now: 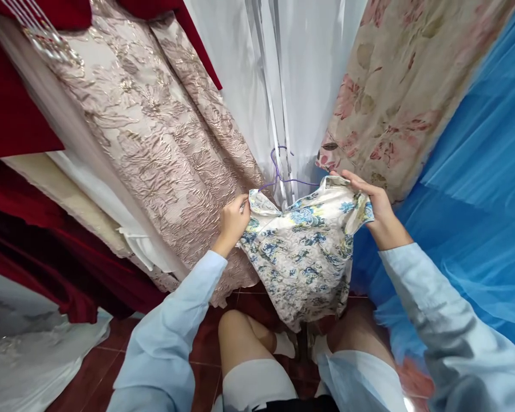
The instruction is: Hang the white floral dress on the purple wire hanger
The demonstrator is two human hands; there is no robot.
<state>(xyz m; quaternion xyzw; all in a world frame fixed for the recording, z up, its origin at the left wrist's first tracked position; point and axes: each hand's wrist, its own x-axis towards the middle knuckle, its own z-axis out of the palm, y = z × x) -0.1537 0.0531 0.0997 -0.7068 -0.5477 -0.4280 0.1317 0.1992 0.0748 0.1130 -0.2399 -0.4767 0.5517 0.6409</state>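
A white blouse (300,257) with a blue and yellow floral print hangs in front of me, spread between my hands. Inside its neckline sits a purple hanger (278,171), its hook free in the air. My left hand (235,220) is closed on the blouse's left shoulder, fingers curled at the edge of the cloth. At the other shoulder, my right hand (371,197) grips the short sleeve, with its fingers reaching behind the fabric and partly hidden. The lower hem dangles above my knees.
Long garments hang all around: a pink-gold brocade dress (154,126), white fabric with ribbons (313,68), a beige floral dress (386,91) and blue tulle (476,200). Dark red cloth (68,246) hangs at left. Below lies a red-brown tiled floor (107,366).
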